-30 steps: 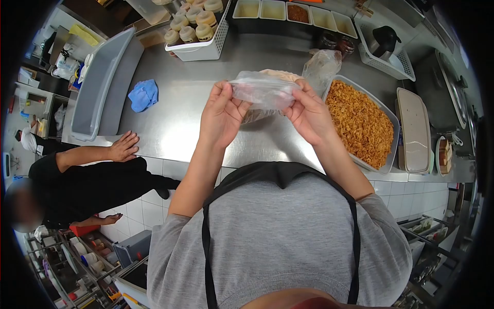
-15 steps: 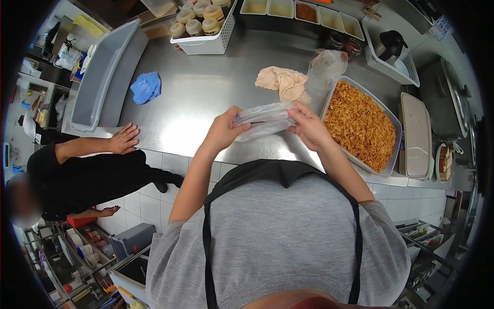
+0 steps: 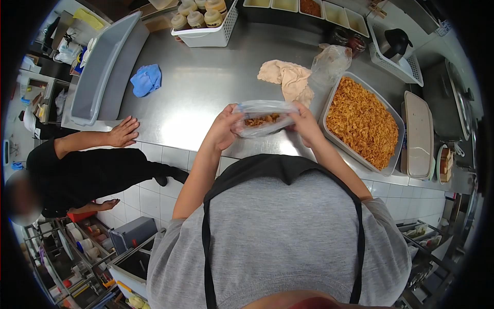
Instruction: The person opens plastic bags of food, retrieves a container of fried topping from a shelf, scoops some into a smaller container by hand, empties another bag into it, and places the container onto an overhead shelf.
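Note:
Between my hands I hold a clear plastic bag by its two sides, its mouth spread apart. Brown-orange flaky food shows inside it. My left hand grips the left edge, and my right hand pinches the right edge. To the right of my right hand stands a grey tub heaped with orange-brown fried flakes. A beige cloth lies crumpled just beyond the bag, with another clear plastic bag beside it.
A co-worker's hand rests on the steel counter at left, near a grey bin and a blue cloth. At the back stand a white basket of squeeze bottles and several condiment containers. A lid lies right.
The bag's mouth has been pulled wider and turned towards me, so the food inside now shows. My hands stay at its two sides.

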`<state>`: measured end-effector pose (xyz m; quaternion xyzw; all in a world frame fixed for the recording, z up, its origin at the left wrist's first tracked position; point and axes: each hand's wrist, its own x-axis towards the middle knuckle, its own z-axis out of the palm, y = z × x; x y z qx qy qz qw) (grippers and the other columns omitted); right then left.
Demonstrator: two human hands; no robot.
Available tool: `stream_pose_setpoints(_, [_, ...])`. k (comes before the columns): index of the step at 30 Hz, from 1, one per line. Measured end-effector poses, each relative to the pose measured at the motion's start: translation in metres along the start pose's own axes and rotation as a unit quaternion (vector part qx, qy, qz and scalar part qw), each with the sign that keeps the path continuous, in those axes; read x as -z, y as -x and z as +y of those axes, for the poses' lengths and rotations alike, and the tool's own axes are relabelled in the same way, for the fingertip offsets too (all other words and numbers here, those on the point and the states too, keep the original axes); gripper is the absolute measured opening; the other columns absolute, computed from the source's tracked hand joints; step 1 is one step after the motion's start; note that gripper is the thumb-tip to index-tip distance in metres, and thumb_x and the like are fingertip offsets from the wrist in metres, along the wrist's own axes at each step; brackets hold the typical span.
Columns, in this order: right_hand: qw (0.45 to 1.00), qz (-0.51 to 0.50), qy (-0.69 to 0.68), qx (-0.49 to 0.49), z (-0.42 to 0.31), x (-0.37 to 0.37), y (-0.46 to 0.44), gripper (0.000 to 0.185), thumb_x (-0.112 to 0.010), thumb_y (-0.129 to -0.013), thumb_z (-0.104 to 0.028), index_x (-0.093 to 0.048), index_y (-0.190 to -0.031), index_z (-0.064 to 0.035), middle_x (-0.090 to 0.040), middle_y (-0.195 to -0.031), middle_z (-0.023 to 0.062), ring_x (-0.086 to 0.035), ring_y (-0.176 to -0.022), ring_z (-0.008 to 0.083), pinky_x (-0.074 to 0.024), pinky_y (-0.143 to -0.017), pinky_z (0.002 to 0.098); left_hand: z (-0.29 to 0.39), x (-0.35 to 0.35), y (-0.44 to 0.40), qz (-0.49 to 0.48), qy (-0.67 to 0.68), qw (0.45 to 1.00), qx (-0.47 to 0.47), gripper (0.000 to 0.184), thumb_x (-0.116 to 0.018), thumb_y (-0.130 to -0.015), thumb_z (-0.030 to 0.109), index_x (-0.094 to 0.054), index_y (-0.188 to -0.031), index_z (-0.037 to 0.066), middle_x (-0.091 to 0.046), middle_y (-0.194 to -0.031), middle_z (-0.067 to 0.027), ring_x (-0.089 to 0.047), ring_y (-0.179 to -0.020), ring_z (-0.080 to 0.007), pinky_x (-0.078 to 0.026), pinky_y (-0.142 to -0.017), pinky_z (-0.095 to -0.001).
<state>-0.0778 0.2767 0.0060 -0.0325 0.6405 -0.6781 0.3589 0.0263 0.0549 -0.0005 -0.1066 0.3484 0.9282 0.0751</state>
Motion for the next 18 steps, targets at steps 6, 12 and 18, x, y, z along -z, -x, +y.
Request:
stream_pose_setpoints(6, [0.977,-0.001,-0.211,-0.04,0.003,-0.004,0.001,0.017,-0.049,-0.089,-0.012,-0.05,-0.104,-0.0043,-0.059,-0.087,0.0053,-0.057,-0.074,0.0111,-0.0476,-0.062,0.0233,-0.008,-0.005,0.007,0.145,-0.422,0.895,-0.019,0.02,-0.057,-0.082,0.006,-0.045,-0.099,0.004,-0.055,-0.084,-0.0046,-0.052,-0.075,-0.0103,-0.043,-0.064,-0.0238])
stream_pose_setpoints(12, [0.995,-0.078,0.048,0.05,0.031,0.009,-0.008,0.013,-0.052,-0.089,-0.012,-0.05,-0.1,-0.0052,-0.058,-0.092,0.0016,-0.055,-0.081,0.0093,-0.0444,-0.072,0.0212,-0.009,-0.007,0.01,0.229,-0.316,0.919,-0.06,0.014,-0.048,-0.087,0.005,-0.045,-0.1,0.002,-0.055,-0.089,-0.0077,-0.054,-0.076,-0.0144,-0.046,-0.068,-0.0267])
stream_pose_setpoints(18, [0.992,-0.028,-0.12,0.002,0.032,-0.002,-0.014,0.029,-0.056,-0.086,-0.015,-0.051,-0.112,-0.0029,-0.059,-0.089,0.0031,-0.054,-0.082,0.0116,-0.0452,-0.066,0.0248,-0.001,-0.017,-0.006,0.172,-0.105,0.975,-0.097,0.012,-0.045,-0.088,0.005,-0.044,-0.1,0.003,-0.055,-0.087,-0.0078,-0.057,-0.076,-0.0159,-0.047,-0.066,-0.029])
